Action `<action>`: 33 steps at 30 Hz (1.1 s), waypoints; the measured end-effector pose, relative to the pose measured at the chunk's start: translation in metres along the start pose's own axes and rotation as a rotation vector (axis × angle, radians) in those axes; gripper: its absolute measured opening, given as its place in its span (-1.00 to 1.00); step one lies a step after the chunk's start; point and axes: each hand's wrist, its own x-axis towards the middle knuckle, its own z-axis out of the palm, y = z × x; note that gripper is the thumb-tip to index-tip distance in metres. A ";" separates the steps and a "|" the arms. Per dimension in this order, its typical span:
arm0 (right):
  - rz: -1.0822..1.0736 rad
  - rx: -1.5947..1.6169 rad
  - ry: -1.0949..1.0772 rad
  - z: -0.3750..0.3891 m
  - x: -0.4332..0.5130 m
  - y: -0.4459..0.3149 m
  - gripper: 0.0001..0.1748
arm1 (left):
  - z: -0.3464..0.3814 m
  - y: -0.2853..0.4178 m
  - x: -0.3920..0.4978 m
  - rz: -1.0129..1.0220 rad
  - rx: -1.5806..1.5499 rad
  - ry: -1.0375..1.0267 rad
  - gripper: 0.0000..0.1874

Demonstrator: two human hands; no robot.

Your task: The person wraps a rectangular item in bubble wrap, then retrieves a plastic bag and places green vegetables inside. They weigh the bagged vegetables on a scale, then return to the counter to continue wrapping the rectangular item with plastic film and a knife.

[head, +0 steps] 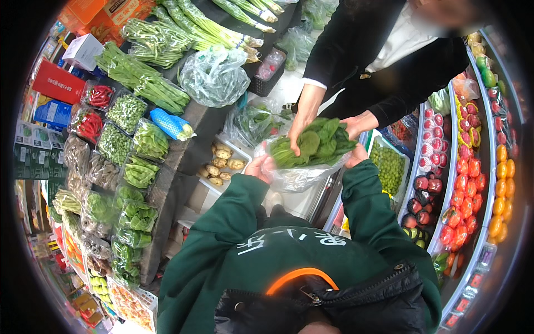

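Note:
My left hand point(259, 168) grips one side of a clear plastic bag point(294, 178). My right hand point(356, 156) has hold of the bag's opposite side, so its mouth is spread between them. A bunch of leafy greens point(319, 144) lies over the bag's mouth, stems towards my left hand. Another person's hands point(308, 104) reach in from the far side; one presses on the greens and the other is at their leafy end. How deep the greens sit in the bag is hidden.
On the left, a dark sloped stand point(167, 167) bears wrapped vegetables. A white bin of potatoes point(221, 163) sits low beside it, near a bagged bunch of greens point(254, 121). Grapes point(387, 163) and shelved fruit point(463, 188) line the right. The other person point(346, 46) stands opposite.

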 end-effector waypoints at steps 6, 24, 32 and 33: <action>-0.127 -0.122 0.110 0.007 -0.015 0.000 -0.78 | 0.017 0.010 -0.001 0.077 0.167 -0.092 -0.46; -0.659 -1.244 0.276 0.011 0.002 0.026 -0.76 | -0.026 0.048 -0.048 0.446 0.817 0.173 -0.71; -0.858 -1.801 0.115 0.061 0.050 0.089 -0.78 | -0.074 0.014 -0.164 0.706 0.788 0.626 -0.77; -0.714 -1.672 0.005 0.064 0.064 0.111 -0.76 | -0.088 -0.001 -0.188 0.753 0.764 0.653 -0.78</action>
